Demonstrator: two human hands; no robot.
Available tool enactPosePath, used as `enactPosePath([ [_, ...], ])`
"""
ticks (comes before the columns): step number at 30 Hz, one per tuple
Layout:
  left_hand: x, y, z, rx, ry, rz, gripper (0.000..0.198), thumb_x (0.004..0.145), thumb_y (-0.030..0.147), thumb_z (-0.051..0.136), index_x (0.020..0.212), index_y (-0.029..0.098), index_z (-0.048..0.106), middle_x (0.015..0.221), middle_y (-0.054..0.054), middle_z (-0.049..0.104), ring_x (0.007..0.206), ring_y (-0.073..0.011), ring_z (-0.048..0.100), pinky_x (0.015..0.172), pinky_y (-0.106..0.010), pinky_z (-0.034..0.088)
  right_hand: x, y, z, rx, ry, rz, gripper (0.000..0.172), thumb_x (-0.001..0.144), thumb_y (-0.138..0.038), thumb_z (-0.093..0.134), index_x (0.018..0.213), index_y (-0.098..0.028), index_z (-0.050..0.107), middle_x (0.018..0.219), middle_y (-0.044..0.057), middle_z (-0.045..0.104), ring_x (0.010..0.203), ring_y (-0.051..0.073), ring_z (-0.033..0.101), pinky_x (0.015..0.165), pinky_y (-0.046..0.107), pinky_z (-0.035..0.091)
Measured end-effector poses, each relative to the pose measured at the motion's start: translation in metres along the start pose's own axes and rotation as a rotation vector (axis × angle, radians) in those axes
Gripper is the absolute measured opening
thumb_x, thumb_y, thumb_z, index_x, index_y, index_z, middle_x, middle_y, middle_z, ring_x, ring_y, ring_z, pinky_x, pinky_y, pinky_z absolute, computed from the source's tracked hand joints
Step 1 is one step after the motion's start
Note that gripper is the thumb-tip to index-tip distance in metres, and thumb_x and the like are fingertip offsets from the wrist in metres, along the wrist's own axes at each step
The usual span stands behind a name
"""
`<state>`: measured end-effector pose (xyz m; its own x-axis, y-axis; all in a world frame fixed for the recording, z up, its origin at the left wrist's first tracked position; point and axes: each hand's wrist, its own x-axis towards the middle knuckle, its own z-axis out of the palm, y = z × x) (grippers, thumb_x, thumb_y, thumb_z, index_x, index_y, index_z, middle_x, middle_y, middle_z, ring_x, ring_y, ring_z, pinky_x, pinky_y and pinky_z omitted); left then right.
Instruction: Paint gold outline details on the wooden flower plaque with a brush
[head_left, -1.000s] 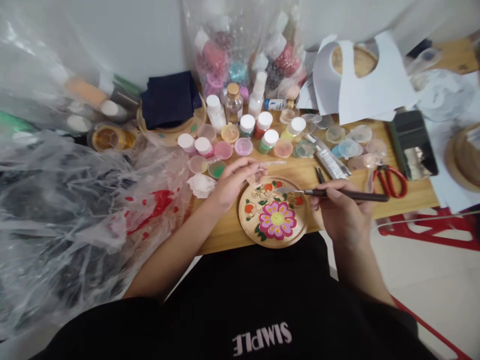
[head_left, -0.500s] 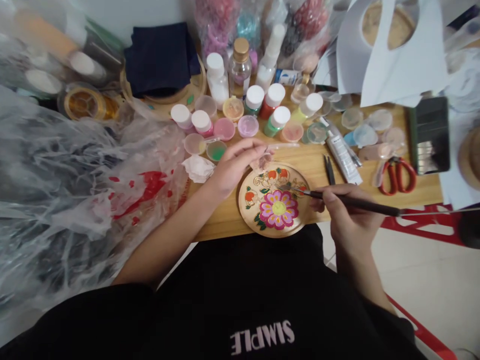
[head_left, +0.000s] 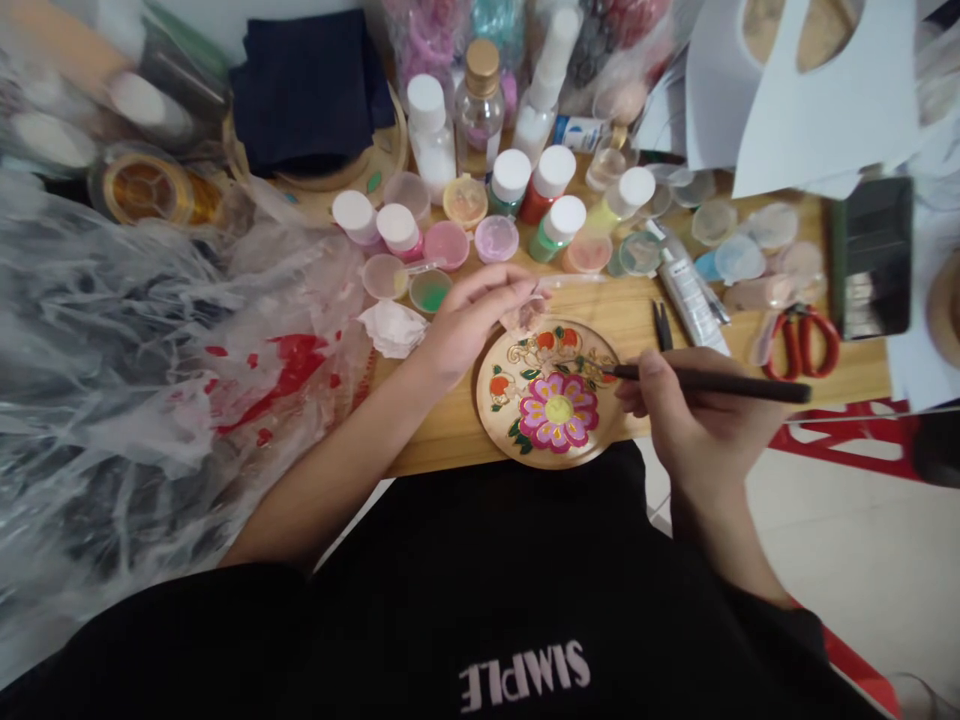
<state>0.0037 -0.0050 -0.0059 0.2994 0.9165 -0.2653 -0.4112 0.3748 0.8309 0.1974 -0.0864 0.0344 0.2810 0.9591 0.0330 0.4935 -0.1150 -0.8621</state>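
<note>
A round wooden disc [head_left: 551,455] painted with a pink flower and red blossoms lies at the table's near edge. My right hand [head_left: 694,415] is closed around a thin dark-handled tool [head_left: 720,383], its tip resting on the disc's upper right. My left hand [head_left: 472,320] rests at the disc's upper left rim, fingers curled and pinched on a small clear piece I cannot make out.
Small white-capped paint bottles [head_left: 555,175] and open colour pots [head_left: 448,243] crowd the wooden table [head_left: 450,440] behind the disc. Red scissors [head_left: 799,340], a glue tube [head_left: 686,295], tweezers [head_left: 661,325] and a dark phone [head_left: 874,255] lie right. Crumpled plastic bags [head_left: 150,380] fill the left.
The view has tilted down and moved closer. My right hand drew the tool's tip rightward across the disc's top; my left hand stayed at the rim.
</note>
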Motion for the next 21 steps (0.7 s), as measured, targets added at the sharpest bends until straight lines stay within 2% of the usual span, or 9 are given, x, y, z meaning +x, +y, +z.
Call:
enactPosePath([
  [4, 0.0, -0.001, -0.001, 0.021, 0.014, 0.018, 0.008, 0.084, 0.025, 0.067, 0.08, 0.018, 0.067, 0.079, 0.004, 0.071, 0.076, -0.0062, 0.065, 0.075, -0.02, 0.051, 0.016, -0.013, 0.004, -0.153, -0.009, -0.04, 0.03, 0.086, -0.042, 0.066, 0.068, -0.018, 0.066, 0.057, -0.001, 0.065, 0.047, 0.011, 0.06, 0.045, 0.024, 0.045],
  [9, 0.001, -0.002, -0.001, 0.021, -0.01, 0.032, 0.011, 0.087, 0.027, 0.064, 0.081, 0.018, 0.066, 0.079, 0.004, 0.071, 0.076, -0.0065, 0.066, 0.079, -0.021, 0.052, 0.036, -0.031, 0.009, -0.322, -0.09, -0.082, 0.035, 0.085, -0.034, 0.066, 0.055, -0.019, 0.06, 0.046, -0.002, 0.057, 0.042, 0.01, 0.053, 0.043, 0.024, 0.036],
  [12, 0.001, -0.002, -0.001, 0.025, -0.008, 0.037, 0.011, 0.087, 0.028, 0.064, 0.081, 0.019, 0.066, 0.079, 0.004, 0.071, 0.076, -0.0069, 0.067, 0.079, -0.022, 0.052, 0.038, -0.033, 0.008, -0.311, -0.101, -0.096, 0.036, 0.086, -0.035, 0.065, 0.055, -0.019, 0.059, 0.046, -0.002, 0.056, 0.042, 0.01, 0.051, 0.044, 0.025, 0.035],
  [17, 0.0, 0.0, 0.001, 0.026, 0.002, 0.019, 0.011, 0.086, 0.026, 0.064, 0.079, 0.019, 0.066, 0.08, 0.003, 0.071, 0.076, -0.0078, 0.066, 0.08, -0.023, 0.052, 0.031, -0.026, 0.004, -0.244, -0.034, -0.121, 0.036, 0.089, -0.044, 0.062, 0.061, -0.021, 0.061, 0.052, -0.001, 0.058, 0.047, 0.012, 0.054, 0.046, 0.028, 0.039],
  [21, 0.0, 0.0, 0.002, 0.035, 0.015, 0.012, 0.011, 0.088, 0.025, 0.062, 0.08, 0.018, 0.065, 0.079, 0.002, 0.07, 0.077, -0.0085, 0.067, 0.082, -0.024, 0.052, 0.028, -0.025, 0.004, -0.234, -0.041, -0.111, 0.033, 0.089, -0.041, 0.062, 0.062, -0.022, 0.061, 0.054, -0.001, 0.06, 0.047, 0.013, 0.055, 0.047, 0.028, 0.039],
])
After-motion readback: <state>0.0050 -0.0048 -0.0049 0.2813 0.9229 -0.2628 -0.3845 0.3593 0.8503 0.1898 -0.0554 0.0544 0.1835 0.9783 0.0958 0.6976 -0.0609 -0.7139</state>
